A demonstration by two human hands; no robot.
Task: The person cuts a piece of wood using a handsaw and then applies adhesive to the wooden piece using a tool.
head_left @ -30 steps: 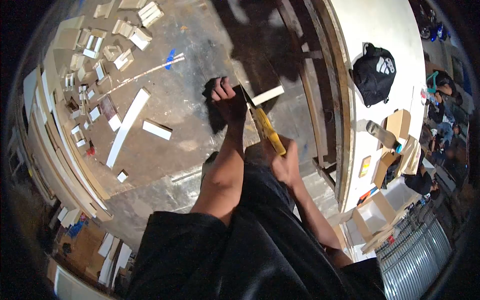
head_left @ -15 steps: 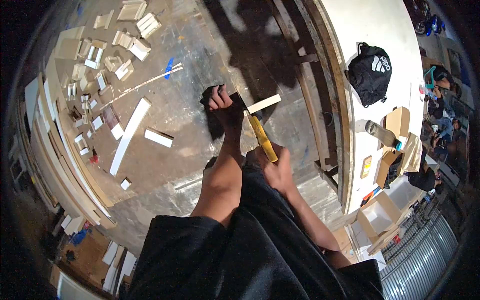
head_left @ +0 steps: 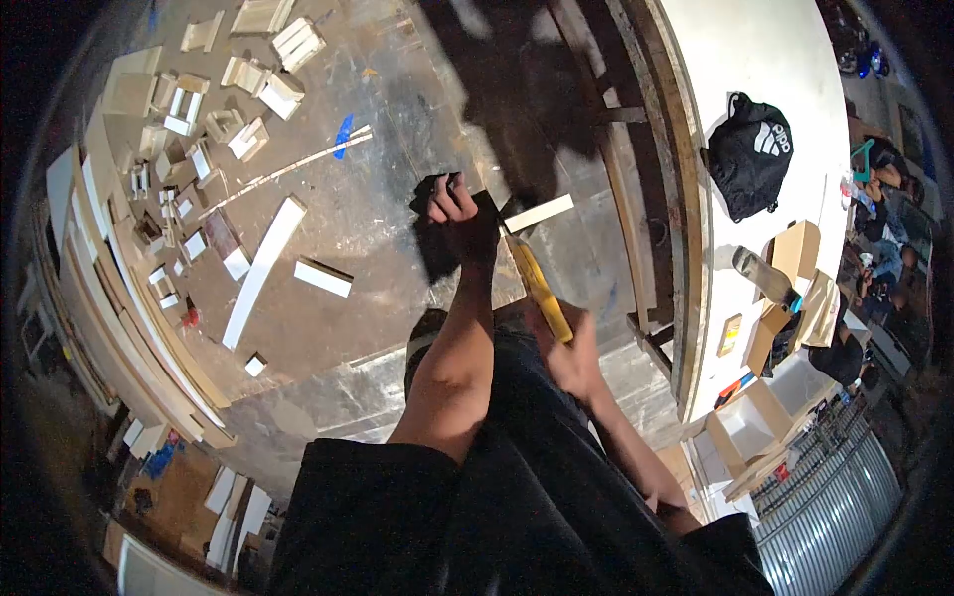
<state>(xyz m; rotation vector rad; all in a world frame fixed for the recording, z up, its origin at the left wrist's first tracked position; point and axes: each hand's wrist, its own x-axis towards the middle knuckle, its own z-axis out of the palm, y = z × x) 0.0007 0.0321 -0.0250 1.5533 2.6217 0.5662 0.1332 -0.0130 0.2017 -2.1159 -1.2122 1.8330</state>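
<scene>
Right hand [head_left: 569, 360] wrapped round a yellow handle [head_left: 540, 289]; left hand [head_left: 464, 221] looks curled, can't tell on what, too shadowy.

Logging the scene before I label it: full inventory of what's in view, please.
yellow-handled saw: 1, yellow and dark, centre
wood strip: 1, pale, right of the blade
long board: 1, white, left
short board: 1, white, left of centre
small wood pieces: many, pale, upper left
blue patch: 1, blue, upper left
stacked boards: several, pale, far left
tabletop: 1, white, right
drawstring bag: 1, black, on it
bottle: 1, greyish, below the bag
cardboard boxes: several, brown, right
people: number unclear, far right
shirt: 1, black, bottom centre
left hand: 1, bare, beside the blade
right hand: 1, bare, on the handle
</scene>
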